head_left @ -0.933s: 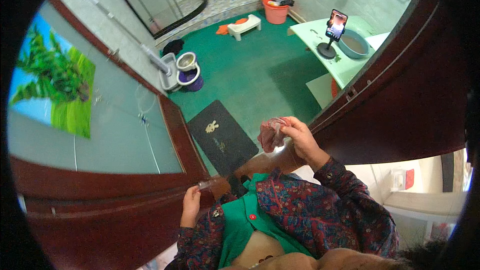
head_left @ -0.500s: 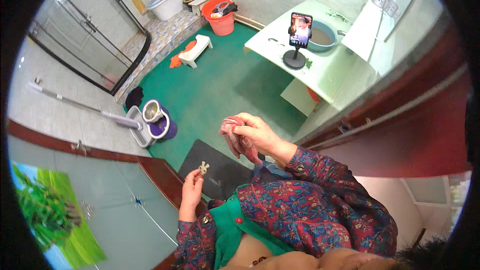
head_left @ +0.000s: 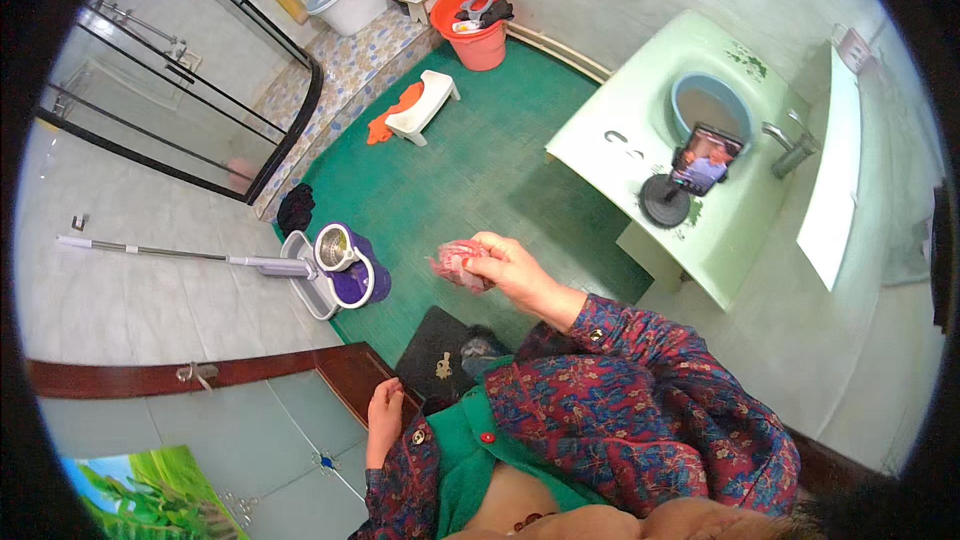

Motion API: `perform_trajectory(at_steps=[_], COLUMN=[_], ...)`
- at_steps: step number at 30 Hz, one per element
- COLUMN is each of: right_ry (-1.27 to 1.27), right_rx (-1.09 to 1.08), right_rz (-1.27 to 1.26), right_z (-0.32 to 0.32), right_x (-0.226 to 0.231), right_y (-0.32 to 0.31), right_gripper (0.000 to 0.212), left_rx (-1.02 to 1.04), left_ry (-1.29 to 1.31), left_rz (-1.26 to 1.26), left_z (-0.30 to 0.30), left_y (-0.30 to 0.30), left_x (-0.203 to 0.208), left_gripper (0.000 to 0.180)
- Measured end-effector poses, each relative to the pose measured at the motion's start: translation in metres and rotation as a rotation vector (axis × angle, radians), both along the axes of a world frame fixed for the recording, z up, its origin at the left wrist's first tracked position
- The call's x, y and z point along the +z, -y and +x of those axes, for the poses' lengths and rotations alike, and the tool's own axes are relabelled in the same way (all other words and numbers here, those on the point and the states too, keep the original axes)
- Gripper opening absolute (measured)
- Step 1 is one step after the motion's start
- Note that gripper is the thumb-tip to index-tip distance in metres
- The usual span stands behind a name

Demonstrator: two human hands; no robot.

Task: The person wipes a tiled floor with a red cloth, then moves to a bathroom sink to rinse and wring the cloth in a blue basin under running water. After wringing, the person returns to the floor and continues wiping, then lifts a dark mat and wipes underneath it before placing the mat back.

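Note:
My right hand [head_left: 510, 268] is closed around a crumpled reddish-pink cloth [head_left: 463, 265], held up in front of me over the green floor. My left hand [head_left: 384, 422] is low beside the brown door edge, its fingers drawn together; whatever they hold, if anything, does not show. Just right of those fingertips, a small cream pronged piece [head_left: 443, 365] shows against the dark mat [head_left: 428, 340]. It looks apart from the hand; whether it lies on the mat or is in the air I cannot tell.
Left stand a purple mop bucket [head_left: 375, 285] and a mop [head_left: 200, 255]. Further back are a white stool [head_left: 425, 110] and an orange bucket [head_left: 482, 52]. To the right, a pale green washstand [head_left: 600, 105] carries a blue basin [head_left: 745, 100] and a phone on a stand [head_left: 706, 158].
The cream piece was between my left fingers and now appears apart from them. My left hand has lowered. The cloth, which hung down, is now bunched up. The view has shifted.

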State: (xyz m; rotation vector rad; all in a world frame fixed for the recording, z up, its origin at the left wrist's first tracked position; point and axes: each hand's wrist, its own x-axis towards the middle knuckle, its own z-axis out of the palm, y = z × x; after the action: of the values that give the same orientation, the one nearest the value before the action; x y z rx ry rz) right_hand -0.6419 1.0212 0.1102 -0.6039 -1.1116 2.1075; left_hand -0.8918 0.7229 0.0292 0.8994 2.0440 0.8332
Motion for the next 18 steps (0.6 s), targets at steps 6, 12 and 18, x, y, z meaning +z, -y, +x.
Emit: perform_trajectory(at_steps=[6,12,18], right_ry=[-0.030,0.268,0.115], right_rx=[-0.048,-0.390,-0.692], right_rz=[-0.053,0.067,-0.089], right_z=[-0.024,-0.059,-0.071], right_x=[-0.015,-0.037,-0.033], right_y=[-0.084,-0.179,-0.235], right_gripper=[0.013,0.011,0.009], left_rx=[-0.053,-0.216,-0.421], left_ry=[0.028,-0.002,-0.083], left_rz=[0.015,-0.034,-0.064], left_z=[-0.079,-0.188,-0.276], left_y=[-0.110,-0.267,-0.433], left_x=[-0.030,-0.043,-0.019], left_gripper=[0.030,0.031,0.031])
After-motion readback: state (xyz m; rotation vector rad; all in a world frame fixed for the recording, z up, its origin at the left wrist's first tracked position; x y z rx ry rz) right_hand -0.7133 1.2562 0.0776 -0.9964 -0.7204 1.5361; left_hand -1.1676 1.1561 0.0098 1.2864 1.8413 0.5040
